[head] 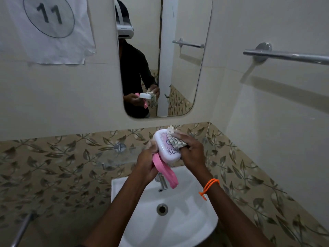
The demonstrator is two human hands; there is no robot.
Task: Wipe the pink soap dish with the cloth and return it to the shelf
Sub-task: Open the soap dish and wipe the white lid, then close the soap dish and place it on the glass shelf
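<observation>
The soap dish's white patterned lid [164,147] stands open above the sink, and its pink base [166,171] hangs down below it. My left hand [148,160] grips the dish at its left side where lid and base meet. My right hand [191,151] holds a bunched striped cloth [173,138] and presses it onto the lid's upper right part. The glass shelf [114,155] runs along the leaf-patterned tiles just left of my hands.
A white sink [187,216] with a chrome tap [162,182] lies directly under my hands. The mirror [185,68] above reflects a person. A towel rail [288,57] is on the right wall, a metal bar [21,229] at lower left.
</observation>
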